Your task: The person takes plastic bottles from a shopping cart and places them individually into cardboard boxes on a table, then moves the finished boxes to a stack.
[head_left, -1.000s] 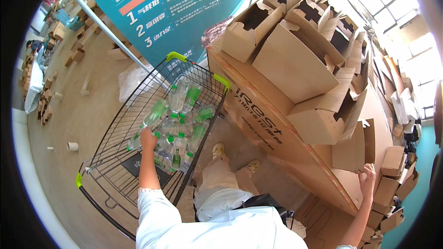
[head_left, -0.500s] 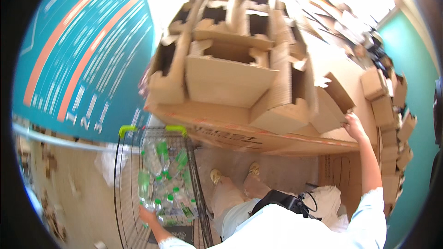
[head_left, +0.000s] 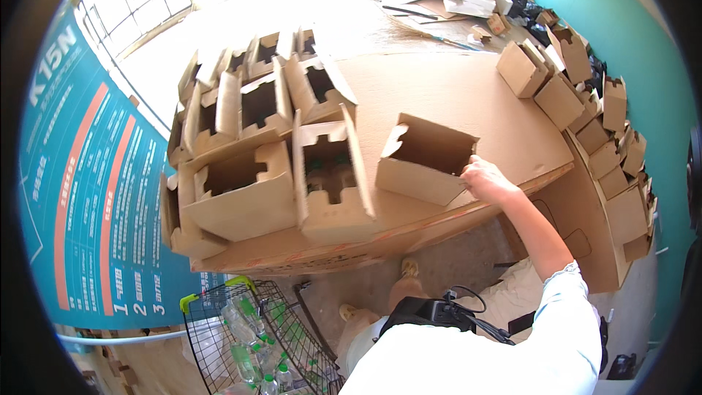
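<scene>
Folded cartons (head_left: 248,168) crowd the worktop's (head_left: 453,95) left; bottle-filled trolley (head_left: 248,344) near-left. Our right hand (head_left: 486,179), arm stretched out, grips the open cardboard box (head_left: 424,161) at its right edge, mid-worktop. Left hand unseen.

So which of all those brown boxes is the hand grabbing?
The right hand grips the open brown cardboard box lying on its side, alone at the table's near edge. The other open boxes are clustered to its left, untouched.
</scene>
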`<state>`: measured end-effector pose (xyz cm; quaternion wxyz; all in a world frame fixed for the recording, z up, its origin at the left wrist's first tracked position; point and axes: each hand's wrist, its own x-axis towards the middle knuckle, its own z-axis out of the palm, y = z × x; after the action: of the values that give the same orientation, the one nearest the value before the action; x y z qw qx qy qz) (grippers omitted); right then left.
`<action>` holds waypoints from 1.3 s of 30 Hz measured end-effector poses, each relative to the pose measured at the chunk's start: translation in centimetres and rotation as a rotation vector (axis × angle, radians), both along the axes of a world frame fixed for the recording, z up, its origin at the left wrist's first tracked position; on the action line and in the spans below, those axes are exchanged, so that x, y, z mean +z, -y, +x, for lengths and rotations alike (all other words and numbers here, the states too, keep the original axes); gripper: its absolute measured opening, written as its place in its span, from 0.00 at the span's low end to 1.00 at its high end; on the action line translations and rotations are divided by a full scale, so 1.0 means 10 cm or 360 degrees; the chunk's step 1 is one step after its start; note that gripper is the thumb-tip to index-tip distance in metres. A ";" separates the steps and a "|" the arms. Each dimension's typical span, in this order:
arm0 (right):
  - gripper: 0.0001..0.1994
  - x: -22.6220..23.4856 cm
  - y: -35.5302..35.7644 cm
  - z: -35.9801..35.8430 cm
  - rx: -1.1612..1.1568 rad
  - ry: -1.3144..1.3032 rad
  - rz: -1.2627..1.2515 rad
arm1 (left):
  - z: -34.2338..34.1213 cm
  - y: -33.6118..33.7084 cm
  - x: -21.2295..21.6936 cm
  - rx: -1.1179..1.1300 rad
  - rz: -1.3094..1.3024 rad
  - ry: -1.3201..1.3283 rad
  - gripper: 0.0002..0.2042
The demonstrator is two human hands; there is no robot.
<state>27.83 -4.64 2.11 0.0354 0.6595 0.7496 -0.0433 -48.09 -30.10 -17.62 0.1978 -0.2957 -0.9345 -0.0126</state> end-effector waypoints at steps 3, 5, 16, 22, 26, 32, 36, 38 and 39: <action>0.02 0.11 -0.02 0.08 0.0052 -0.0062 -0.0091 | 0.19 -0.65 0.72 -0.0240 0.1604 0.0644 0.35; 0.03 0.20 0.02 0.38 0.0103 -0.0072 -0.0122 | 0.59 -1.01 1.25 -0.0499 0.2156 0.0886 0.35; 0.03 0.15 0.11 1.25 0.0476 -0.0102 -0.0131 | 5.45 -2.97 2.95 -0.2492 0.1612 0.2345 0.47; 0.02 0.06 0.10 1.32 0.0523 -0.0322 0.0203 | 6.82 -3.40 2.62 -0.2930 -0.0241 0.1716 0.34; 0.03 -0.09 0.14 1.29 0.0549 -0.0594 0.0285 | 6.84 -3.79 2.15 -0.2806 -0.1108 0.1270 0.35; 0.09 -0.16 0.07 1.02 0.0604 -0.0637 0.0173 | 7.17 -3.87 1.42 -0.2569 -0.2119 0.0723 0.24; 0.13 -0.13 0.00 0.94 0.0645 -0.0674 0.0204 | 6.92 -3.90 1.05 -0.2820 -0.1782 0.0638 0.19; 0.20 -0.19 0.03 1.01 0.0569 -0.0821 0.0398 | 6.98 -3.79 1.90 -0.2899 -0.1736 0.0708 0.18; 0.25 -0.19 0.05 1.05 0.0493 -0.0939 0.0589 | 6.88 -3.71 2.15 -0.2945 -0.1418 0.0900 0.20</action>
<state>38.37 -5.18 0.16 -0.2955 0.4927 0.8136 -0.0893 20.71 6.95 3.89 -0.2390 -0.9229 -0.2784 0.1168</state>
